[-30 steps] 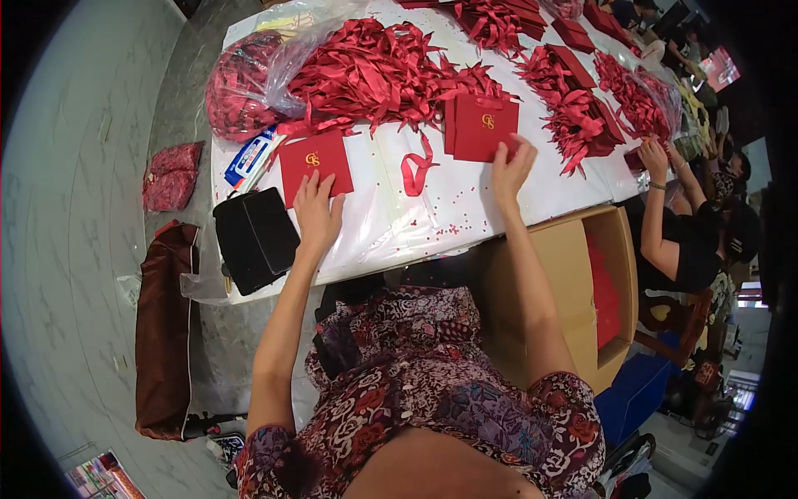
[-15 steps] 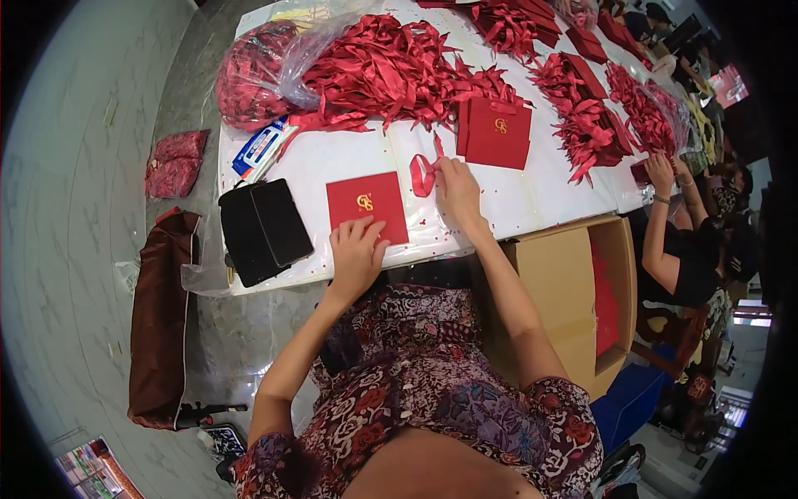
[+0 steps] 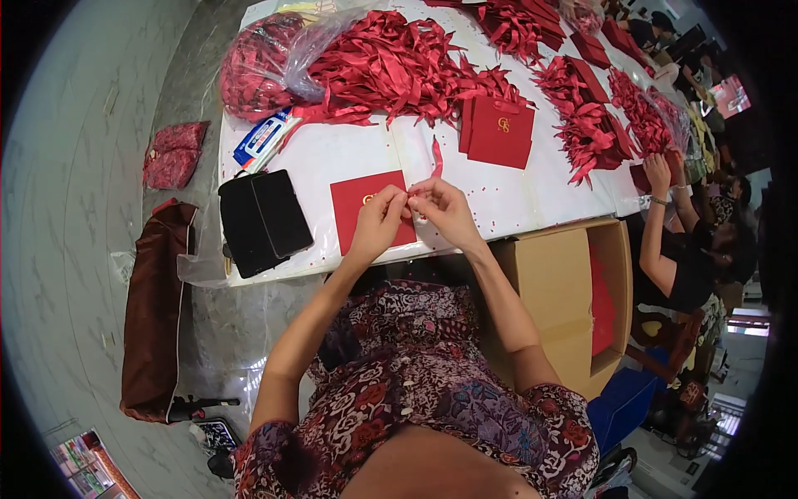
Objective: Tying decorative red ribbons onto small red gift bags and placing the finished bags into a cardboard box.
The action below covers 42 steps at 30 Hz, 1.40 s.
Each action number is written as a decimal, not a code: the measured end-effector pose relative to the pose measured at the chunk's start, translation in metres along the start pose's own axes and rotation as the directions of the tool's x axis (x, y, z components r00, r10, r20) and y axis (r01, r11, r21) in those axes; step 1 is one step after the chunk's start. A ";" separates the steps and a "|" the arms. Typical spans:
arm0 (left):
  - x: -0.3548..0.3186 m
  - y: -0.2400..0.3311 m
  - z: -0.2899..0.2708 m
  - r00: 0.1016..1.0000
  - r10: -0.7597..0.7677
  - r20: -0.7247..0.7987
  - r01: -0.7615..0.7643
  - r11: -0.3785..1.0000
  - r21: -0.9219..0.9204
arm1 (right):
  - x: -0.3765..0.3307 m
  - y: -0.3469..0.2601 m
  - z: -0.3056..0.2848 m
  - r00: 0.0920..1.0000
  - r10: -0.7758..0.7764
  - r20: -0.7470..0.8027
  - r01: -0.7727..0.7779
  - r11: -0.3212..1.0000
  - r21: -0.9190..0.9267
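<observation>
White table [image 3: 349, 154], covered with clear plastic sheet. Near edge, centre: one red card [image 3: 370, 208] lying flat, a single red ribbon strip [image 3: 435, 158] just beyond it. Toward the left edge: black wallet-like case [image 3: 262, 220], flat, and a blue-and-white packet [image 3: 262, 140] beyond it. Far left corner: clear bag of red material [image 3: 270, 62]. Far side, centre: large heap of red ribbons [image 3: 395, 71], touching a stack of red cards [image 3: 499, 133]. Right side: further ribbon heaps [image 3: 586, 125] with red cards among them.
</observation>
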<state>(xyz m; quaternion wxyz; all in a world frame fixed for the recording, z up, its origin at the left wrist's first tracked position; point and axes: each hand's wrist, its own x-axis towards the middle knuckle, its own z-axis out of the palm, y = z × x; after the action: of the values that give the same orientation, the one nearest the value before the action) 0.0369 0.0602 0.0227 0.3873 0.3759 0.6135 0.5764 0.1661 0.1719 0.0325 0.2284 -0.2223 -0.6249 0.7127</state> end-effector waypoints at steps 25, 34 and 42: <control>0.018 -0.008 -0.040 0.953 0.301 -0.034 -0.143 0.547 0.825 | 0.016 0.025 0.019 0.979 -0.134 -0.152 0.038 0.857 -0.513; 0.013 -0.008 -0.037 0.988 0.154 -0.027 -0.085 0.671 0.736 | 0.023 0.027 0.024 0.975 -0.117 -0.187 -0.017 0.806 -0.592; 0.013 -0.005 -0.037 0.986 0.168 0.001 -0.116 0.676 0.727 | 0.022 0.015 0.033 0.945 -0.323 -0.059 0.150 0.585 -0.797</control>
<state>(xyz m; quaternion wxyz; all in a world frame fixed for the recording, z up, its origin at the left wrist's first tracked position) -0.0025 0.0564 0.0183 0.1411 0.5253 0.7726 0.3277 0.1280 0.1579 0.0207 0.2622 -0.2831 -0.8703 0.3059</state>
